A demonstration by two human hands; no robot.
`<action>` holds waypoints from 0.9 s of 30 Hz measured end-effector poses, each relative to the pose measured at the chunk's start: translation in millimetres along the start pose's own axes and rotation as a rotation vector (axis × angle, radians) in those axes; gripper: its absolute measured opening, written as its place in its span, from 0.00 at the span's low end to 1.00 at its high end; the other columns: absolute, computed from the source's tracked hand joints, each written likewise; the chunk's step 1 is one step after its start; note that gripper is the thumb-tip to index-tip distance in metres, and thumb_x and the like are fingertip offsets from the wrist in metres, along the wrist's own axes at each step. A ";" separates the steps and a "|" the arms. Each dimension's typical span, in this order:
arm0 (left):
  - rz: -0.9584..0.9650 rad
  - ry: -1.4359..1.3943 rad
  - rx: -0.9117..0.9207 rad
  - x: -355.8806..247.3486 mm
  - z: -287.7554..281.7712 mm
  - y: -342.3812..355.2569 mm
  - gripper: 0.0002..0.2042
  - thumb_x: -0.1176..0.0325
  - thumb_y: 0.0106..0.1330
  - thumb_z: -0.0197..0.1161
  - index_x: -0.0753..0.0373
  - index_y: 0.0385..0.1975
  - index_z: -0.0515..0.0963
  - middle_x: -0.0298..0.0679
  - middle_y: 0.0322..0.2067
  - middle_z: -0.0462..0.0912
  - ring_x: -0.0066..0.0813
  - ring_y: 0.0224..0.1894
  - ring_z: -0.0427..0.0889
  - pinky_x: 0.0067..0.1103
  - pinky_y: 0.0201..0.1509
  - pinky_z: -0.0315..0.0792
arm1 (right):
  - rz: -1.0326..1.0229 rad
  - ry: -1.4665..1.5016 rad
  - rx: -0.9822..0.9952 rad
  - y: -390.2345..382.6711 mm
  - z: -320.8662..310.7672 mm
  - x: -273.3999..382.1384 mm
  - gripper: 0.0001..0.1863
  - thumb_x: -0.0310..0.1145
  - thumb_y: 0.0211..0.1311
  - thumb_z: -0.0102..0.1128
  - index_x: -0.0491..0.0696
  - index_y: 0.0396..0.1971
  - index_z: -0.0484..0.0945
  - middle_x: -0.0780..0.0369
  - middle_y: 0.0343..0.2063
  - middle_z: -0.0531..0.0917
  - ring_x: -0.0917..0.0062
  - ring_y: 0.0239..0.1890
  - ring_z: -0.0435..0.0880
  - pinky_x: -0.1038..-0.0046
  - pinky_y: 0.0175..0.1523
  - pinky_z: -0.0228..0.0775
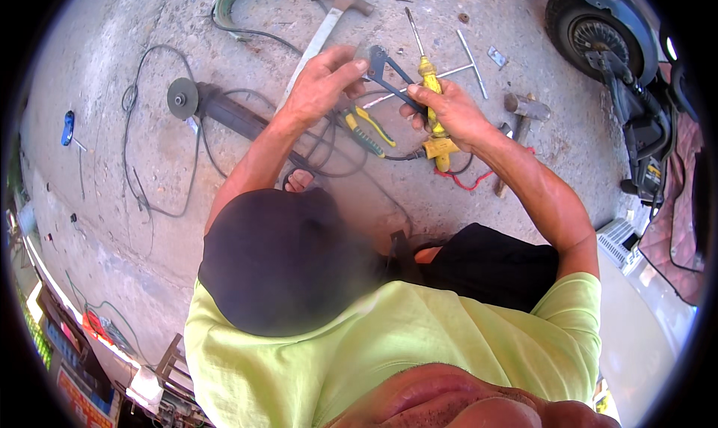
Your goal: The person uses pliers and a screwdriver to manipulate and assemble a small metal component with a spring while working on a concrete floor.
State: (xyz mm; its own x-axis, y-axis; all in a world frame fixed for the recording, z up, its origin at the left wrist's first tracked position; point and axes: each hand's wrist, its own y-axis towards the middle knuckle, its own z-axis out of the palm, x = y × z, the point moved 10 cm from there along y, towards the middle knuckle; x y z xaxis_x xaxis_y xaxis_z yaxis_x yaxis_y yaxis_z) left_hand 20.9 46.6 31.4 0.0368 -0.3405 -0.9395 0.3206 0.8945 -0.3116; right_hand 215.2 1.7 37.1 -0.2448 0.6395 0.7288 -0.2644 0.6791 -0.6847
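A dark blue tool with two arms that spread from one head (pixel 380 63) is between my hands; its exact kind does not show. My left hand (pixel 329 80) is closed at its head end, fingers pinched, partly hiding what they hold. My right hand (pixel 449 110) is closed round the lower ends of its arms. A screwdriver with a yellow handle (pixel 428 70) appears right at my right hand; whether it is touched I cannot tell. Below the hands lie pliers with yellow and green grips (pixel 366 132) and a yellow connector (pixel 440 148) on a cable.
On the concrete floor lie a hammer (pixel 329 28), an angle grinder (pixel 224 108) with a looping cord, a metal T-handle (pixel 473 61), a mallet (pixel 527 108) and a blue-handled tool (pixel 68 127). A scooter wheel (pixel 598 35) stands at the far right.
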 end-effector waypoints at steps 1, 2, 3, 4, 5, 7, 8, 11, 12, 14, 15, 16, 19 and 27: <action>-0.005 -0.019 0.030 3.3 6.3 4.6 0.20 0.61 0.72 0.62 0.71 0.54 0.75 0.40 0.37 0.83 0.26 0.33 0.83 0.21 0.39 0.76 | 0.005 0.014 -0.013 -0.4 -3.0 -3.4 0.21 0.47 0.70 0.62 0.43 0.45 0.77 0.60 0.34 0.86 0.83 0.29 0.81 0.77 0.30 0.72; -0.011 -0.036 0.065 5.0 14.1 8.8 0.21 0.61 0.72 0.63 0.71 0.56 0.73 0.41 0.39 0.83 0.27 0.35 0.84 0.21 0.40 0.77 | 0.010 0.030 -0.029 1.0 -4.7 -8.7 0.21 0.47 0.70 0.62 0.43 0.46 0.77 0.60 0.34 0.86 0.83 0.30 0.82 0.77 0.32 0.73; -0.030 -0.027 0.046 6.2 13.1 8.8 0.20 0.62 0.72 0.63 0.71 0.56 0.73 0.41 0.40 0.84 0.28 0.36 0.84 0.22 0.40 0.77 | 0.015 0.050 -0.049 0.4 -5.9 -12.2 0.21 0.47 0.70 0.62 0.43 0.46 0.77 0.60 0.35 0.86 0.82 0.31 0.83 0.77 0.34 0.74; -0.043 -0.033 0.052 7.9 17.3 9.4 0.20 0.63 0.71 0.63 0.70 0.56 0.73 0.42 0.41 0.84 0.28 0.37 0.85 0.22 0.40 0.77 | 0.002 0.044 -0.034 -4.2 -2.6 -9.3 0.21 0.47 0.70 0.61 0.42 0.46 0.77 0.60 0.35 0.86 0.80 0.32 0.83 0.76 0.36 0.74; -0.056 -0.045 0.065 11.3 24.0 10.1 0.20 0.64 0.71 0.64 0.70 0.56 0.73 0.42 0.42 0.84 0.29 0.39 0.85 0.23 0.41 0.77 | -0.006 0.036 -0.026 -7.2 3.8 -4.8 0.21 0.47 0.69 0.61 0.42 0.46 0.78 0.60 0.35 0.86 0.79 0.33 0.83 0.74 0.38 0.75; -0.086 -0.289 0.112 21.9 31.4 6.1 0.17 0.67 0.70 0.63 0.68 0.55 0.73 0.44 0.44 0.85 0.33 0.40 0.87 0.24 0.41 0.78 | -0.021 -0.179 -0.027 -23.9 -6.1 6.7 0.21 0.47 0.69 0.61 0.42 0.45 0.79 0.60 0.36 0.86 0.76 0.34 0.84 0.72 0.40 0.75; -0.048 -0.267 0.119 18.6 31.9 3.2 0.14 0.70 0.71 0.62 0.66 0.53 0.74 0.44 0.44 0.85 0.34 0.41 0.87 0.25 0.41 0.79 | -0.025 -0.379 -0.016 -31.1 -11.4 17.3 0.21 0.47 0.68 0.61 0.42 0.45 0.79 0.60 0.36 0.86 0.75 0.34 0.84 0.71 0.41 0.75; 0.002 -0.261 0.113 14.4 37.2 9.4 0.12 0.72 0.71 0.62 0.66 0.51 0.75 0.44 0.41 0.85 0.33 0.38 0.86 0.26 0.44 0.81 | -0.084 -0.583 -0.033 -49.1 -57.6 1.7 0.21 0.46 0.66 0.62 0.41 0.44 0.80 0.59 0.32 0.84 0.74 0.33 0.82 0.67 0.40 0.73; 0.006 -0.236 0.088 15.1 35.4 14.1 0.13 0.71 0.71 0.62 0.67 0.52 0.75 0.44 0.41 0.85 0.32 0.37 0.86 0.27 0.44 0.82 | -0.062 -0.609 -0.036 -59.7 -77.3 -4.4 0.21 0.46 0.66 0.62 0.41 0.44 0.80 0.58 0.30 0.84 0.74 0.33 0.82 0.67 0.40 0.73; -0.042 -0.147 0.118 9.5 32.9 16.6 0.14 0.70 0.71 0.63 0.67 0.52 0.75 0.44 0.41 0.85 0.32 0.36 0.86 0.27 0.44 0.81 | -0.055 -0.689 -0.072 -83.5 -107.0 -23.0 0.22 0.46 0.65 0.61 0.41 0.45 0.80 0.55 0.31 0.84 0.68 0.34 0.83 0.64 0.42 0.74; -0.063 -0.103 0.130 3.3 31.0 18.3 0.14 0.70 0.71 0.63 0.67 0.53 0.74 0.44 0.41 0.85 0.32 0.36 0.85 0.27 0.43 0.81 | -0.063 -0.753 -0.108 -94.6 -121.8 -36.1 0.22 0.47 0.65 0.61 0.42 0.46 0.80 0.52 0.32 0.85 0.61 0.36 0.85 0.62 0.44 0.74; -0.058 -0.017 0.181 -8.8 33.5 19.7 0.18 0.68 0.70 0.65 0.68 0.55 0.73 0.44 0.39 0.85 0.30 0.35 0.85 0.26 0.42 0.81 | -0.030 -0.797 -0.136 -103.9 -136.9 -59.0 0.22 0.47 0.65 0.61 0.42 0.46 0.80 0.50 0.34 0.85 0.58 0.38 0.85 0.60 0.45 0.74; -0.059 0.206 0.289 -39.0 45.7 35.7 0.20 0.66 0.69 0.67 0.68 0.57 0.73 0.43 0.38 0.86 0.28 0.34 0.84 0.24 0.41 0.80 | 0.108 -0.816 -0.179 -134.6 -171.4 -128.5 0.23 0.47 0.64 0.61 0.42 0.47 0.80 0.47 0.36 0.85 0.53 0.40 0.85 0.58 0.47 0.74; -0.068 0.625 0.436 -108.7 100.2 68.5 0.17 0.63 0.69 0.67 0.65 0.52 0.78 0.37 0.34 0.87 0.21 0.34 0.82 0.20 0.42 0.75 | 0.155 -0.579 -0.517 -188.5 -239.7 -237.9 0.24 0.49 0.65 0.59 0.43 0.49 0.79 0.44 0.34 0.84 0.48 0.40 0.84 0.55 0.46 0.74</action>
State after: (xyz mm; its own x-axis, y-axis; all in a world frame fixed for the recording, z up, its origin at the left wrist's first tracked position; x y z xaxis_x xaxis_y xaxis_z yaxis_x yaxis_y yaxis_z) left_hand 133.8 115.9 126.4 -0.4973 -0.0475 -0.8663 0.6523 0.6378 -0.4094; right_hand 546.9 -192.1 -7.9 -0.7273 0.5479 0.4133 0.2447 0.7696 -0.5897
